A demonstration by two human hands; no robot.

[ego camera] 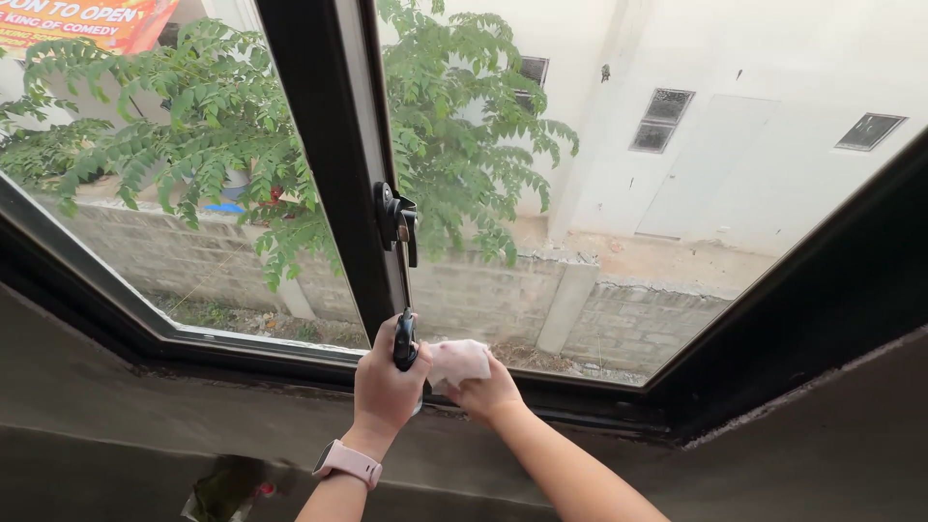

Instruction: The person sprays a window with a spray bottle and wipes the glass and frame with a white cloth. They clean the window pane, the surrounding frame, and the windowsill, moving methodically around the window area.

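Note:
My left hand [387, 387], with a pink watch on its wrist, is closed around a small dark object [404, 343] held upright against the bottom of the window's black centre frame [329, 174]. Just to its right, my right hand [486, 391] presses a crumpled white cloth [457, 362] against the lower edge of the right glass pane, near the bottom rail [580, 396]. A black latch handle [397, 221] sits on the centre frame above both hands.
A grey concrete sill [145, 406] runs below the window, and a dark side wall [851, 319] closes in at right. Outside are a leafy tree [193, 116], a brick boundary wall and a white building. Something green and red lies on the ledge [227, 488].

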